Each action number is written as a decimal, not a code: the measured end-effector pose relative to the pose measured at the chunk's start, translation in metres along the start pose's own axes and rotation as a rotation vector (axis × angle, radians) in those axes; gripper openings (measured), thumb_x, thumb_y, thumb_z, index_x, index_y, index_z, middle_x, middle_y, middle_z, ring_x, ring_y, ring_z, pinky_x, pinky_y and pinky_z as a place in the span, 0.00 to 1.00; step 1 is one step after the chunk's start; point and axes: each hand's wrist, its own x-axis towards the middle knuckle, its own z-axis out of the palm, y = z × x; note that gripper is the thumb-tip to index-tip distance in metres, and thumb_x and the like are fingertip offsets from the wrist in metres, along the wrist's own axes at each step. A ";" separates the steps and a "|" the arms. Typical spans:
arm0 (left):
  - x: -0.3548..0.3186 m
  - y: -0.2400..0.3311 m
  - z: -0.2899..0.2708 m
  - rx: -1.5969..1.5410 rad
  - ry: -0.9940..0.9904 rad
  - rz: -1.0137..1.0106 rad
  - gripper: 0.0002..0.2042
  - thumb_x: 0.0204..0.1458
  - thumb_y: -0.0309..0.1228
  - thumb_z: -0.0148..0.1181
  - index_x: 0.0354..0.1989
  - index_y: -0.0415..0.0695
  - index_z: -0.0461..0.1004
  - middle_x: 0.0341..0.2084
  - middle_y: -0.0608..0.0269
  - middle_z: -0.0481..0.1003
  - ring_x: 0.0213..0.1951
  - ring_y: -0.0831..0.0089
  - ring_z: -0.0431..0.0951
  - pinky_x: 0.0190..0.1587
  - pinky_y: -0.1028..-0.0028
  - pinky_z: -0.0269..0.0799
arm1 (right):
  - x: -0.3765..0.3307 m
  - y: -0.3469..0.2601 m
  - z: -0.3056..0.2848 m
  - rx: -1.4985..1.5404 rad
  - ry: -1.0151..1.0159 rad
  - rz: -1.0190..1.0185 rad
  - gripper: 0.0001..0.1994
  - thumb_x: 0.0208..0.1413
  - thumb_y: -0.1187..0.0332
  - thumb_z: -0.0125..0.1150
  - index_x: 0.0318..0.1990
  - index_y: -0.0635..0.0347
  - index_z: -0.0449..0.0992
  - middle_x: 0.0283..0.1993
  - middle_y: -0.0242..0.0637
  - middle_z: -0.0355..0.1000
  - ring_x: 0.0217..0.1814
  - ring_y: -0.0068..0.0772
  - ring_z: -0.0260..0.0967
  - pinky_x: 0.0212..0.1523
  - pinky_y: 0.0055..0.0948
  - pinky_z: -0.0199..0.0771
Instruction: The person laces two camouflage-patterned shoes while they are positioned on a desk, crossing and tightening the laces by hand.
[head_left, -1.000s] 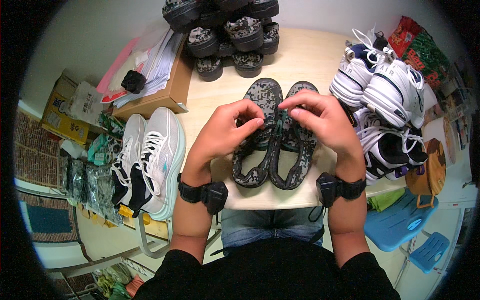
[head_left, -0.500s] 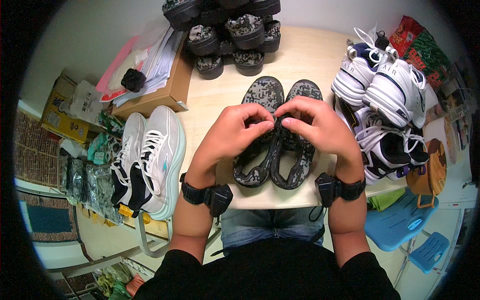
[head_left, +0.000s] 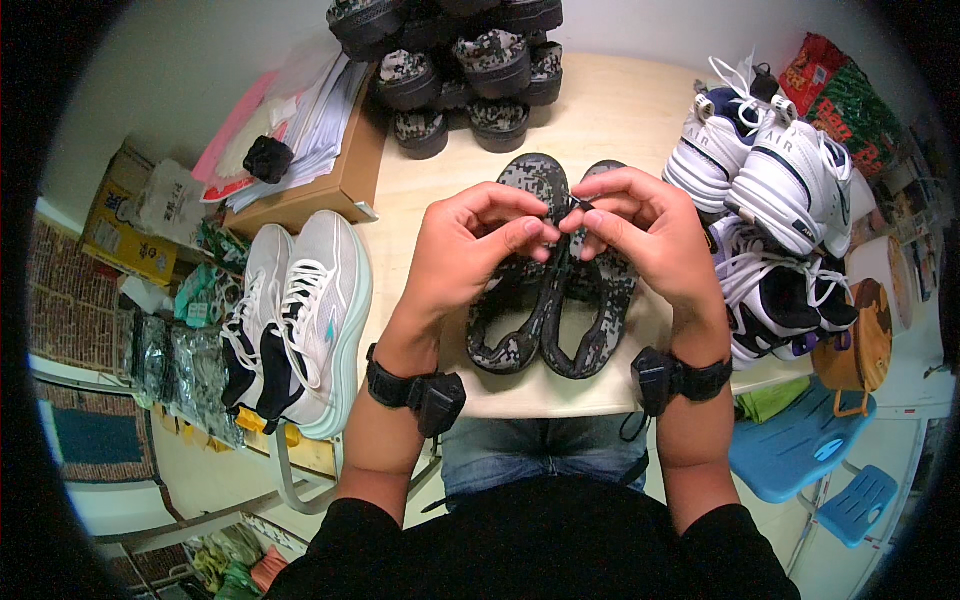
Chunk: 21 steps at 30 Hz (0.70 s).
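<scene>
A pair of grey-and-black camouflage shoes [head_left: 502, 345] lies side by side on the table in front of me, toes pointing away. Above their inner edges both my hands meet. My right hand [head_left: 640, 225] pinches a thin black shoelace [head_left: 580, 203] between thumb and fingers, its end sticking up. My left hand [head_left: 480, 245] is closed at the fingertips just beside it, apparently on the same dark lace; its exact hold is partly hidden by the fingers. Each wrist wears a black strap with a small device.
Grey-white running shoes [head_left: 325, 320] stand at the left, below a cardboard box [head_left: 320, 195] with papers. More camouflage shoes [head_left: 490, 65] are stacked at the back. White sneakers [head_left: 770, 160] are piled on the right, above a blue folding chair [head_left: 800, 450]. The table's front edge [head_left: 545, 408] is close to me.
My hands have lifted slightly off the shoes and their fingers have shifted. A lace end now shows above my right fingertips. The shoes stay nearly in place.
</scene>
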 end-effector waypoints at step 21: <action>0.004 -0.007 0.004 -0.156 0.004 -0.038 0.05 0.51 0.19 0.57 0.34 0.34 0.69 0.28 0.51 0.76 0.30 0.68 0.79 0.34 0.75 0.77 | 0.004 0.012 0.017 -0.275 0.108 -0.158 0.07 0.54 0.71 0.59 0.34 0.67 0.76 0.27 0.33 0.73 0.27 0.17 0.68 0.30 0.19 0.68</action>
